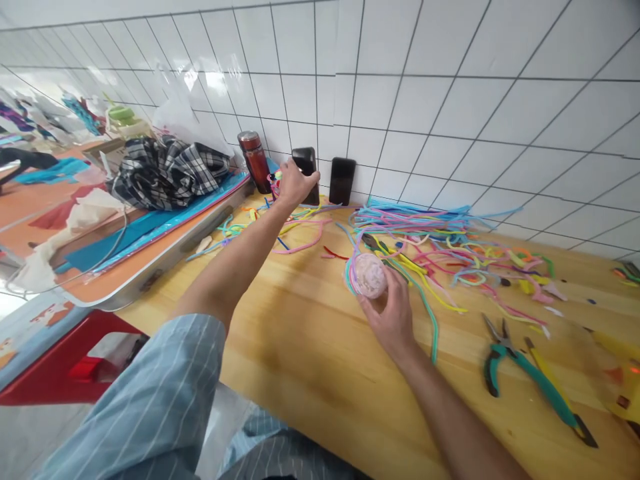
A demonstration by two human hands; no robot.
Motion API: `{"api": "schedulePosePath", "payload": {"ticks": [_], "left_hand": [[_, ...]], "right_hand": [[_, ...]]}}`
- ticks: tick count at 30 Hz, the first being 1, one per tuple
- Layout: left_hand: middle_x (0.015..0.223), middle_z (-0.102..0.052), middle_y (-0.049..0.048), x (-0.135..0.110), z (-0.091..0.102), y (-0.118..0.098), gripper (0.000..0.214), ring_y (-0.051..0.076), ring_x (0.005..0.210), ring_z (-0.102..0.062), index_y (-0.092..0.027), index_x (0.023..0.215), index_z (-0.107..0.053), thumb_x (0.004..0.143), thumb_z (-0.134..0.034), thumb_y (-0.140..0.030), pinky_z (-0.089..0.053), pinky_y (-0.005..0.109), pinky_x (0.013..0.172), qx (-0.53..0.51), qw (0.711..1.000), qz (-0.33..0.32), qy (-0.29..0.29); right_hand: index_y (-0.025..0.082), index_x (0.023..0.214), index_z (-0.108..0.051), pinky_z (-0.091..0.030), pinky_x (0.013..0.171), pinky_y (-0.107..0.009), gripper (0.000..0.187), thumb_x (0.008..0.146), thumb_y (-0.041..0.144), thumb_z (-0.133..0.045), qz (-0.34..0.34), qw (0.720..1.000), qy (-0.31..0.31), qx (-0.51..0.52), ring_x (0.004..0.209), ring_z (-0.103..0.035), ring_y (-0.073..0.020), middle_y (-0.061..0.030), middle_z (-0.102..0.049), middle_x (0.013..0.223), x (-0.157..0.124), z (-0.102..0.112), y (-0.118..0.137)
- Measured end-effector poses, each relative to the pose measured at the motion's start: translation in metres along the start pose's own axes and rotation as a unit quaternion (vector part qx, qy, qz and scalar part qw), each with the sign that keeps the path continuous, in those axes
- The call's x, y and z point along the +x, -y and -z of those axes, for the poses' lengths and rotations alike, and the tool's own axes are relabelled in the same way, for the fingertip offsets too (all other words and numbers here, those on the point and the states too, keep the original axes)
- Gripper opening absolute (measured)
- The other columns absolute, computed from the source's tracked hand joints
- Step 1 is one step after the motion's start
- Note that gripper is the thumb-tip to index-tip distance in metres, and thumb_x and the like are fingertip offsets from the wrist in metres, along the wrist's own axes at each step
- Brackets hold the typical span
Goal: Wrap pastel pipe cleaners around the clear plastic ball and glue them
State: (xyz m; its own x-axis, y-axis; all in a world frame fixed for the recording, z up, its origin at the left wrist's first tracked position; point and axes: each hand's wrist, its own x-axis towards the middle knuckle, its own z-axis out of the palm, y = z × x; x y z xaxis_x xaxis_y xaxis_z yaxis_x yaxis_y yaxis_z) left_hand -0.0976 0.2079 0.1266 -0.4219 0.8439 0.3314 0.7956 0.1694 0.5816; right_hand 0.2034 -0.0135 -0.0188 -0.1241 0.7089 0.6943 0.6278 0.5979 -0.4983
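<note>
My left hand (pixel 297 183) reaches out to the wall, with thumb and fingers at the two sides of a dark phone (pixel 305 159) that leans upright there. Part of the phone is hidden behind the hand. In my right hand (pixel 391 313) is a round, pale pink, textured piece (pixel 369 275), held low over the table by its right side. Teal and purple pipe cleaners (pixel 351 275) curve along its left edge. Beside my left hand stands a small multicoloured bunch (pixel 275 182), too small to make out.
A second phone (pixel 343 181) leans on the wall near a red-brown flask (pixel 255 162). Blue and pink pipe cleaners (pixel 415 219) lie along the wall, with loose coloured pieces around. Teal-handled pliers (pixel 530 373) lie at the right. Checked cloth (pixel 167 172) sits on the left table.
</note>
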Motion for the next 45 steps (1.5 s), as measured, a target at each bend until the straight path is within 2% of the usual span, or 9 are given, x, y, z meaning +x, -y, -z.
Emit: {"api": "schedulePosePath", "payload": {"ticks": [3,9,14,17,24,28,31,37,45], "left_hand": [[0.170,-0.049,0.0232,0.022,-0.022,-0.005,0.087,0.031,0.157,-0.058,-0.016,0.174,-0.034,0.101,-0.067,-0.050,-0.051,0.041,0.129,0.025,0.997,-0.017,-0.065],[0.175,-0.046,0.0219,0.036,-0.069,0.012,0.092,0.033,0.162,-0.054,-0.022,0.181,-0.021,0.104,-0.062,-0.053,-0.051,0.046,0.130,0.076,0.996,-0.036,-0.030],[0.177,-0.045,0.0213,0.034,-0.089,0.023,0.090,0.033,0.164,-0.049,-0.018,0.181,-0.024,0.107,-0.060,-0.057,-0.047,0.048,0.133,0.057,0.997,-0.026,-0.036],[0.178,-0.042,0.0224,0.034,-0.095,0.022,0.091,0.032,0.166,-0.045,-0.011,0.180,-0.023,0.111,-0.057,-0.059,-0.041,0.047,0.137,0.056,0.998,-0.018,-0.023],[0.180,-0.041,0.0212,0.035,-0.104,0.016,0.083,0.036,0.169,-0.043,-0.020,0.177,-0.029,0.107,-0.064,-0.047,-0.043,0.051,0.136,-0.001,1.000,0.000,-0.027],[0.182,-0.039,0.0190,0.039,-0.110,0.016,0.082,0.037,0.175,-0.032,-0.024,0.180,-0.021,0.112,-0.056,-0.051,-0.037,0.055,0.141,0.009,1.000,-0.014,-0.006],[0.183,-0.038,0.0166,0.042,-0.114,0.018,0.088,0.034,0.178,-0.026,-0.025,0.181,-0.016,0.111,-0.058,-0.057,-0.034,0.051,0.144,-0.003,1.000,-0.012,-0.003],[0.181,-0.041,0.0173,0.040,-0.119,0.021,0.091,0.031,0.173,-0.037,-0.020,0.175,-0.025,0.103,-0.073,-0.047,-0.037,0.043,0.143,-0.055,0.998,-0.001,-0.034],[0.175,-0.047,0.0173,0.038,-0.115,0.016,0.085,0.029,0.166,-0.046,-0.019,0.169,-0.028,0.102,-0.076,-0.042,-0.042,0.043,0.139,-0.078,0.996,0.011,-0.042]], "right_hand": [[0.024,0.172,-0.041,-0.059,0.118,-0.067,0.078,0.105,0.043,-0.075,-0.003,1.000,0.006,-0.005,0.147,-0.063,-0.0382,-0.0230,-0.063,0.157,0.000,0.003,0.002],[0.026,0.174,-0.042,-0.063,0.114,-0.064,0.081,0.103,0.042,-0.078,-0.011,1.000,0.013,-0.012,0.146,-0.064,-0.0382,-0.0223,-0.063,0.157,0.000,0.008,0.006],[0.026,0.175,-0.041,-0.063,0.114,-0.066,0.084,0.102,0.040,-0.079,-0.021,0.999,0.030,-0.018,0.146,-0.065,-0.0389,-0.0226,-0.064,0.158,-0.001,0.014,0.007],[0.025,0.175,-0.042,-0.064,0.110,-0.068,0.085,0.101,0.040,-0.081,-0.016,0.999,0.034,-0.032,0.142,-0.066,-0.0407,-0.0229,-0.066,0.154,0.000,0.017,0.007],[0.026,0.174,-0.044,-0.063,0.110,-0.073,0.085,0.099,0.041,-0.082,-0.031,0.998,0.042,-0.036,0.142,-0.066,-0.0421,-0.0239,-0.065,0.156,0.000,0.022,0.009],[0.028,0.173,-0.046,-0.060,0.112,-0.079,0.087,0.096,0.043,-0.085,-0.071,0.995,0.062,-0.024,0.145,-0.064,-0.0451,-0.0231,-0.063,0.158,-0.005,0.025,0.006],[0.028,0.170,-0.049,-0.058,0.112,-0.081,0.086,0.095,0.048,-0.086,-0.102,0.991,0.077,-0.027,0.144,-0.065,-0.0465,-0.0233,-0.063,0.157,-0.007,0.028,0.005],[0.028,0.170,-0.050,-0.059,0.113,-0.079,0.087,0.093,0.047,-0.087,-0.101,0.991,0.084,-0.021,0.144,-0.066,-0.0475,-0.0231,-0.064,0.158,-0.002,0.029,0.008],[0.029,0.175,-0.043,-0.058,0.114,-0.080,0.091,0.095,0.043,-0.086,-0.076,0.993,0.082,-0.024,0.147,-0.063,-0.0469,-0.0231,-0.061,0.160,-0.005,0.028,0.009]]}}
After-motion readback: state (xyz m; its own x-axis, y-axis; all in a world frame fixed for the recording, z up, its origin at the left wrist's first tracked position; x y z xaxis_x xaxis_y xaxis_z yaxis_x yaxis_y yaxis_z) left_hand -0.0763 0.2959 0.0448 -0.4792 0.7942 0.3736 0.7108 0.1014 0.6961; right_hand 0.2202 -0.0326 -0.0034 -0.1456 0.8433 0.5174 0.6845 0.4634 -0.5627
